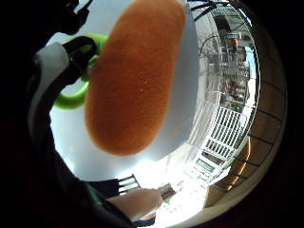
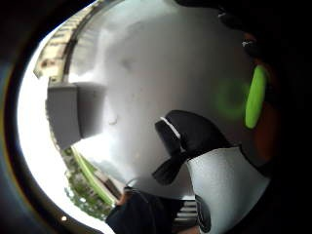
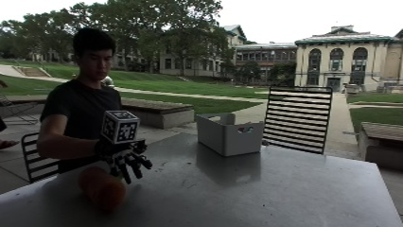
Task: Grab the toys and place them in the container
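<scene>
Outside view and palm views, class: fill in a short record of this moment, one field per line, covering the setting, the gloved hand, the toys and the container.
Setting: grey table outdoors
Right hand: gloved, above the table, fingers pointing down
Orange toy: on the table, beside the hand
Green ring: close to the palm; held or not, cannot tell
Container: grey, open-topped, on the table's far side, apart from the hand
Container contents: small items inside, unclear

The orange toy [image 1: 133,76] is looking matt and fuzzy; the grey table [image 3: 264,189] is showing smooth, slightly glossy; the container [image 3: 226,135] is appearing plain matt plastic.
</scene>
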